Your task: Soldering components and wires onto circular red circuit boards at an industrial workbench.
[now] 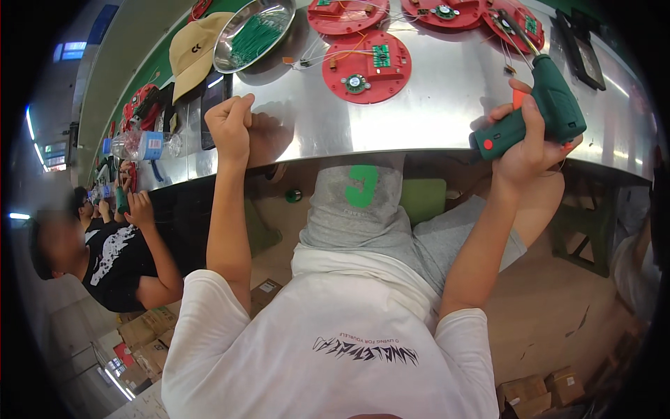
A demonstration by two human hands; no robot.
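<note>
My right hand (525,143) is wrapped round a dark green soldering gun (558,98) with an orange trigger, held over the table's near edge. Its slim metal tip points away from me, toward a red round disc (515,26) at the far right. Closed into a fist, my left hand (230,126) hovers at the near edge of the table; whatever its fingers hold, if anything, is hidden. Between the hands and farther off lies another red disc (391,77) bearing a green circuit board (380,56), a small round green part (356,84) and loose thin wires.
The shiny metal table (433,126) carries more red discs (349,19), a metal bowl (222,52) of green wires, a beige cap (192,56) and a black tray-like object (583,56). A plastic bottle (150,145) lies left, near a seated person (118,262). Cardboard boxes (150,332) stand on the floor.
</note>
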